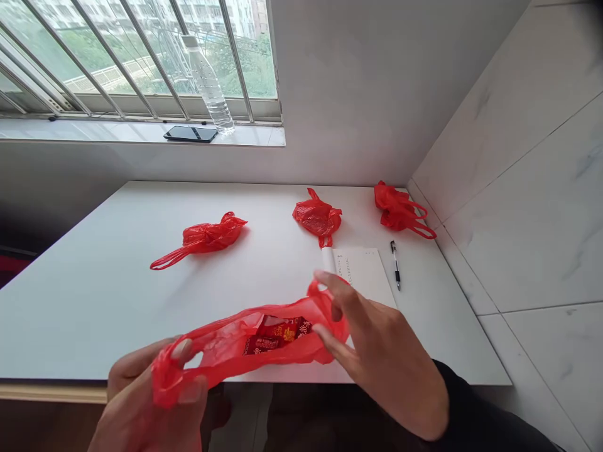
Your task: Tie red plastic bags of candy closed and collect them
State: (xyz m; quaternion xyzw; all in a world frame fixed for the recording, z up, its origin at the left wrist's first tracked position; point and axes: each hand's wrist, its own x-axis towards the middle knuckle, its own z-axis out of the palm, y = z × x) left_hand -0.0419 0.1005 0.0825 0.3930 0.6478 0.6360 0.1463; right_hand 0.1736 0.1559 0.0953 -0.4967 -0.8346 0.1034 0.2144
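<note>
A thin red plastic bag [226, 370] is stretched open between my hands over the front edge of the table. My left hand [155, 389] grips its left end, with the handle loop bunched between thumb and fingers. At the bag's right end is my right hand [377, 339], its thumb and index finger spread apart. The index finger, slightly blurred, lies beside the right handle loop; the other fingers are mostly hidden. Inside the bag lie several small dark red packets [277, 333] with yellow and pale printing.
On the white table [117, 301] lie three more red bags: left [211, 235], middle [318, 216] and right [398, 207]. An open notebook [362, 270] and a pen [396, 267] lie at right. On the windowsill are a phone [191, 134] and a water bottle [210, 88].
</note>
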